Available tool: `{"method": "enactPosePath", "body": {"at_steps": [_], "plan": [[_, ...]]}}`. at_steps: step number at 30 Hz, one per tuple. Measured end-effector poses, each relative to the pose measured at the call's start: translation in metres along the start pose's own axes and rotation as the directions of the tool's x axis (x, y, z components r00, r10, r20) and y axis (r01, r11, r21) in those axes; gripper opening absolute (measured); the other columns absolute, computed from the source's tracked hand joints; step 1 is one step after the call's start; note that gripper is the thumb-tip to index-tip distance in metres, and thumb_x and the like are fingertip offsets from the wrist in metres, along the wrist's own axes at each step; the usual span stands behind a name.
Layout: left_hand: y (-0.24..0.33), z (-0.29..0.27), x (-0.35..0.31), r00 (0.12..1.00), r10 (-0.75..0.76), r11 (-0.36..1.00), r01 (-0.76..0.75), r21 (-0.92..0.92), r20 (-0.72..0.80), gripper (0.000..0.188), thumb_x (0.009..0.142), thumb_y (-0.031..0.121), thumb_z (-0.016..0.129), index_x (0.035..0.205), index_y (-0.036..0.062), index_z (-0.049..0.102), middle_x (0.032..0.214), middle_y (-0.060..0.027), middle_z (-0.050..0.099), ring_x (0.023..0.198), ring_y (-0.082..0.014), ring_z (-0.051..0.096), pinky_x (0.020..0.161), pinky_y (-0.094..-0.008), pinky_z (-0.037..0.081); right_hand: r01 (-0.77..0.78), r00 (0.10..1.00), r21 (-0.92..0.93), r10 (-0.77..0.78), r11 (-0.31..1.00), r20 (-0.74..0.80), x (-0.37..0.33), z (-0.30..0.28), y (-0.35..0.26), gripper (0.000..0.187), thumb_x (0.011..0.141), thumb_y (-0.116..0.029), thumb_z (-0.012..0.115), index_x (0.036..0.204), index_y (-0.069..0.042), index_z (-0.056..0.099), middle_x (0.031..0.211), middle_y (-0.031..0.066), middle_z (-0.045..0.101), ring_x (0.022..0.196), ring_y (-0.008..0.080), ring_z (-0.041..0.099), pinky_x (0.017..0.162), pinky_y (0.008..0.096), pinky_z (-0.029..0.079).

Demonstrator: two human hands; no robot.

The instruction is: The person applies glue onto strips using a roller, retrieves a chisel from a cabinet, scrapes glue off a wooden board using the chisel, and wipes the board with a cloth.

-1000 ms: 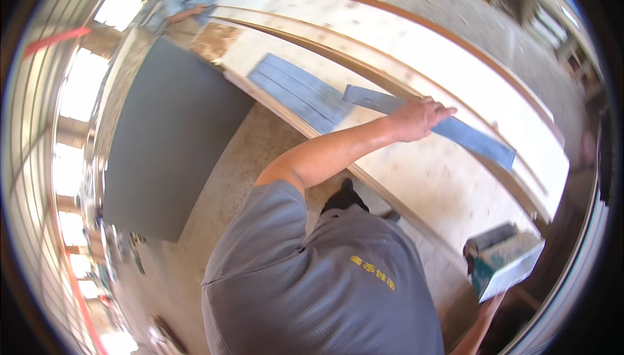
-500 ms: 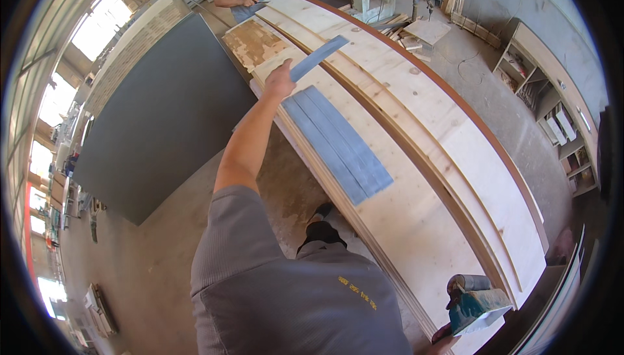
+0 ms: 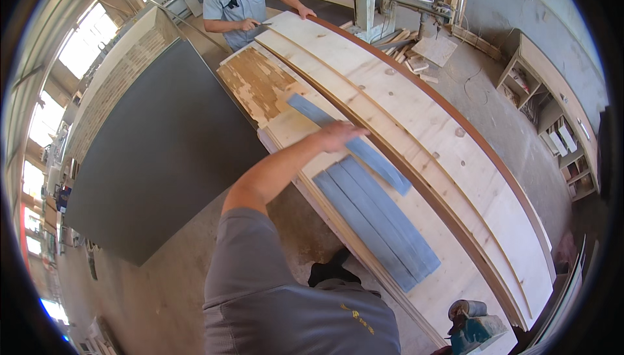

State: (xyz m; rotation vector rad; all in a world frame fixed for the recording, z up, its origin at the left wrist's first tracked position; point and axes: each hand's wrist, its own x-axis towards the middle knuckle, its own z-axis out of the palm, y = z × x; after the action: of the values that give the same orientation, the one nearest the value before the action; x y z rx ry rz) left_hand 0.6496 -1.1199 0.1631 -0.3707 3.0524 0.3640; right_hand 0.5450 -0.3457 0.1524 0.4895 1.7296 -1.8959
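My left hand (image 3: 339,136) reaches out over a long blue-grey strip (image 3: 383,168), its fingers stretched out and slightly blurred, crossing the strip's middle. The strip lies lengthwise on a pale plywood board (image 3: 448,261). Just nearer to me, several blue-grey strips lie side by side as a panel (image 3: 377,222), a narrow gap between it and the loose strip. At the lower right is a green glue spreader with a roller (image 3: 478,330). Only a dark sliver of my right hand (image 3: 443,350) shows at its handle by the bottom edge; most of the hand is hidden.
A co-worker (image 3: 237,0) stands at the far end, one hand on the curved, brown-edged panel (image 3: 416,92) and a thin tool in the other. A large dark board (image 3: 162,153) stands at left. Wood offcuts (image 3: 416,62) and an open shelf unit (image 3: 552,114) are at right.
The strip, earlier gripped and slanting across the board, now lies lengthwise beside the panel. My left hand has moved right and opened over it. The view has shifted.
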Motion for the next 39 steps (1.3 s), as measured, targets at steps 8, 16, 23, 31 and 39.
{"method": "enactPosePath", "body": {"at_steps": [8, 16, 23, 31, 39], "plan": [[-0.003, 0.035, 0.030, 0.984, 0.147, 0.989, -0.147, -0.004, 0.105, 0.078, 0.073, 0.001, 0.065, 0.142, 0.0155, 0.034, 0.132, -0.0099, 0.052, 0.123, -0.0293, 0.047, 0.104, -0.0393, 0.038, -0.438, 0.742, 0.165, 0.252, 0.884, 0.621, 0.032, -0.060, 0.042, 0.038, 0.097, -0.039, 0.042, 0.095, -0.005, 0.058, 0.084, 0.0192, 0.060, 0.074, 0.0346, 0.060, 0.060, 0.0502, 0.052], [-0.007, 0.049, 0.035, 0.962, 0.237, 0.967, -0.246, 0.058, 0.133, 0.081, 0.071, 0.000, 0.066, 0.144, 0.0155, 0.033, 0.131, -0.0089, 0.053, 0.122, -0.0279, 0.048, 0.103, -0.0391, 0.038, -0.541, 0.496, 0.228, 0.088, 0.809, 0.864, 0.017, -0.049, 0.055, 0.038, 0.096, -0.038, 0.044, 0.106, -0.004, 0.059, 0.100, 0.0245, 0.060, 0.094, 0.0420, 0.059, 0.077, 0.0601, 0.049], [-0.018, 0.055, 0.044, 0.956, 0.249, 0.964, -0.261, 0.059, 0.155, 0.084, 0.070, 0.003, 0.071, 0.144, 0.0155, 0.034, 0.129, -0.0103, 0.054, 0.118, -0.0289, 0.050, 0.101, -0.0392, 0.040, -0.140, 0.852, 0.361, -0.073, 0.922, 0.518, -0.028, -0.028, 0.061, 0.049, 0.090, -0.050, 0.050, 0.112, -0.007, 0.056, 0.095, 0.0173, 0.059, 0.081, 0.0308, 0.058, 0.066, 0.0466, 0.048], [-0.011, 0.043, 0.050, 0.948, 0.303, 0.953, -0.298, -0.059, 0.094, 0.078, 0.073, 0.005, 0.070, 0.142, 0.0157, 0.036, 0.131, -0.0129, 0.052, 0.118, -0.0320, 0.050, 0.101, -0.0398, 0.042, 0.171, 0.982, 0.080, -0.176, 0.982, 0.062, -0.103, 0.059, 0.044, 0.054, 0.090, -0.064, 0.042, 0.096, -0.012, 0.056, 0.076, 0.0013, 0.058, 0.056, 0.0113, 0.055, 0.045, 0.0248, 0.045], [-0.022, 0.048, 0.045, 0.974, 0.179, 0.984, -0.178, -0.022, 0.138, 0.085, 0.068, -0.007, 0.066, 0.143, 0.0153, 0.034, 0.135, -0.0140, 0.050, 0.123, -0.0324, 0.047, 0.104, -0.0396, 0.040, 0.189, 0.967, 0.077, -0.172, 0.979, -0.187, -0.115, 0.087, 0.046, 0.045, 0.092, -0.055, 0.043, 0.078, -0.012, 0.050, 0.049, -0.0008, 0.040, 0.035, 0.0107, 0.033, 0.031, 0.0234, 0.023]]}}
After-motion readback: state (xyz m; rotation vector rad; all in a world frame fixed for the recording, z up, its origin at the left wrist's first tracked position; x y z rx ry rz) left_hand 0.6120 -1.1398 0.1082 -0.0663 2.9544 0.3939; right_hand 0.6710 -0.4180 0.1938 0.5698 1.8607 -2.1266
